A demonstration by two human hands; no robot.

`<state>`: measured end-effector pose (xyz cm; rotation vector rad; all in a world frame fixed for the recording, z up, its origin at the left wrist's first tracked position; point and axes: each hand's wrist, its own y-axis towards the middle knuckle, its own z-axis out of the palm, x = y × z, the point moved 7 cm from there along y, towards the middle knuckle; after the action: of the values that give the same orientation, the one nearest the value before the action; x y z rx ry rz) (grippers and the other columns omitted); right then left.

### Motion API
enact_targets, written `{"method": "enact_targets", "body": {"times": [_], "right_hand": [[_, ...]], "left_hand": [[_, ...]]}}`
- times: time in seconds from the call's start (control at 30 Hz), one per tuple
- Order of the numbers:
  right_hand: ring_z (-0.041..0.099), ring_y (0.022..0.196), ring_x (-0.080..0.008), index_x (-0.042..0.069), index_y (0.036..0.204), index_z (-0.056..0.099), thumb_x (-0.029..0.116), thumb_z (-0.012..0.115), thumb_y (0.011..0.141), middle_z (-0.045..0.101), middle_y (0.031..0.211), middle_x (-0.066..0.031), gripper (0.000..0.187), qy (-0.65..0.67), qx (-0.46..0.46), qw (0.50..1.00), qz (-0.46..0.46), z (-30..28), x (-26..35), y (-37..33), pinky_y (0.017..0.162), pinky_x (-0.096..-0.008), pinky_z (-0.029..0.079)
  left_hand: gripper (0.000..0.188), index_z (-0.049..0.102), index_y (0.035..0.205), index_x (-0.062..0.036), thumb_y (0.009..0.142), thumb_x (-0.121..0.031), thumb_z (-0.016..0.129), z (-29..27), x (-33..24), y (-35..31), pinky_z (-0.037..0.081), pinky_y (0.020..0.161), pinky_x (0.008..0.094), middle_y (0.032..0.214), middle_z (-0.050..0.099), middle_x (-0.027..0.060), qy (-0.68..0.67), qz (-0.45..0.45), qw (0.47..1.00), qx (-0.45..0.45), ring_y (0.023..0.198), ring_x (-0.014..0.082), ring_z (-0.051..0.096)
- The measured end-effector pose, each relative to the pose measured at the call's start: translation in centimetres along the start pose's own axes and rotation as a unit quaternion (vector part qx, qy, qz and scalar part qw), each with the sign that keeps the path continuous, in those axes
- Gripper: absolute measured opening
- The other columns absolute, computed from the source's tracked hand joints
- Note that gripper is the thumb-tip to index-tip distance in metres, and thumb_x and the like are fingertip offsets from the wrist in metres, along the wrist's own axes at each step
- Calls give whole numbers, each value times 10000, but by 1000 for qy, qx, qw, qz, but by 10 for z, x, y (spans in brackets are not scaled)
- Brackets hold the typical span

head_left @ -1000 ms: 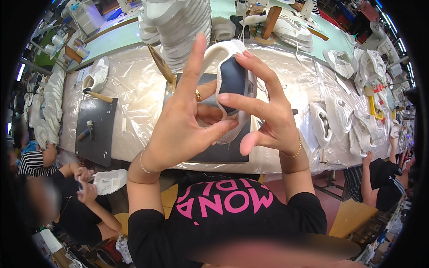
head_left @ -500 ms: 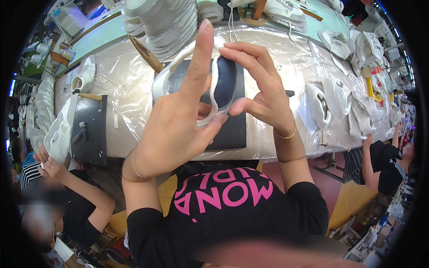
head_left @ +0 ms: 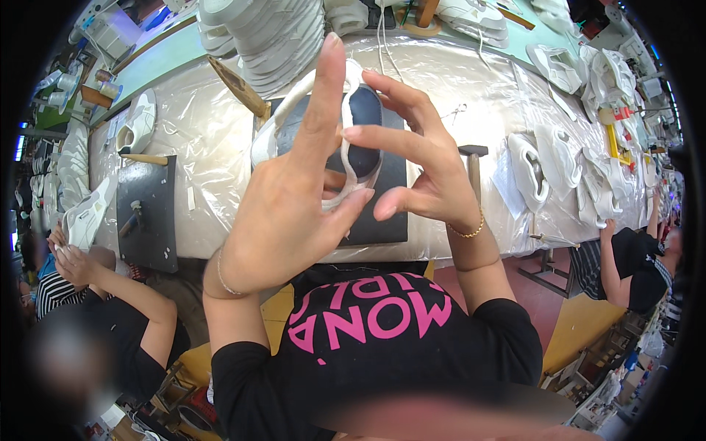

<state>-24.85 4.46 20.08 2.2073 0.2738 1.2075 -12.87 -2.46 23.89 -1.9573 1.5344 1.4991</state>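
Note:
A white shoe upper (head_left: 287, 110) with a dark navy inside (head_left: 365, 121) is in my left hand (head_left: 283, 209). The left thumb presses its near edge, the index finger points straight up, and the other fingers are partly hidden inside the opening. My right hand (head_left: 426, 158) has its fingers spread and bent at the upper's right side. One right fingertip touches the pale rim beside the opening, another rests near its far end, and the right thumb stands apart. Below lies a black board (head_left: 379, 228) on the plastic-covered table (head_left: 434, 235).
Beyond my left hand a wooden stick (head_left: 239, 88) leans near a tall stack of white shoe parts (head_left: 268, 44). Behind my right wrist lies a hammer (head_left: 474, 165). More white uppers (head_left: 540, 165) are to the right. At left, a co-worker's hands (head_left: 73, 261) hold a white upper.
One right finger has shifted down and left along the rim, and the fingers have spread wider. My left hand keeps its hold. The hammer shows more, and the co-worker's upper at left has lowered.

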Motion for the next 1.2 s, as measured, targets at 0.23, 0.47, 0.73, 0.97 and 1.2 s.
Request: {"method": "enact_targets", "body": {"times": [0.23, 0.47, 0.73, 0.97, 1.2], "right_hand": [[403, 1340, -362, 141, 1193, 690, 721, 681, 640, 409, 1450, -202, 802, 3, 4, 1000, -12, -1, 1, -3, 1084, -475, 340], [470, 1266, -291, 39, 1334, 548, 622, 628, 813, 490, 1370, -160, 786, -1, -125, 990, 67, -19, -18, 0, 1050, -390, 371], [529, 1188, -265, 37, 1256, 602, 479, 608, 911, 560, 1279, -142, 561, 20, -173, 982, 78, -40, -31, -16, 1014, -363, 397], [599, 1101, -258, 44, 1122, 680, 166, 697, 872, 637, 1152, -119, 279, -25, -154, 979, 133, -45, -28, -34, 952, -337, 453], [642, 992, -240, 27, 1065, 690, 99, 682, 860, 686, 1017, -112, 217, -77, -181, 966, 166, -75, -27, -60, 869, -326, 484]], "left_hand": [[1066, 110, 1559, -107, 691, 140, 680, 1, 5, -6, 569, 646, 232, 1584, 234, 160, -14, -30, 999, 13, 1058, 221, 662], [1198, 58, 1564, -123, 620, 178, 731, -17, 5, 1, 547, 626, 227, 1265, 581, 271, -196, -191, 962, -13, 835, 174, 706], [973, 239, 1476, -12, 704, -34, 830, -161, -60, 44, 542, 611, 216, 1117, 641, 293, -62, 131, 961, -237, 813, 220, 705], [593, 491, 1310, -14, 861, -342, 696, -251, -5, 262, 537, 818, 496, 1064, 697, 180, 183, -34, 933, -307, 934, 350, 685], [572, 680, 1058, 35, 800, -476, 679, -239, 128, 376, 509, 768, 433, 898, 709, 211, 548, 22, 828, -118, 832, 322, 678]]}}
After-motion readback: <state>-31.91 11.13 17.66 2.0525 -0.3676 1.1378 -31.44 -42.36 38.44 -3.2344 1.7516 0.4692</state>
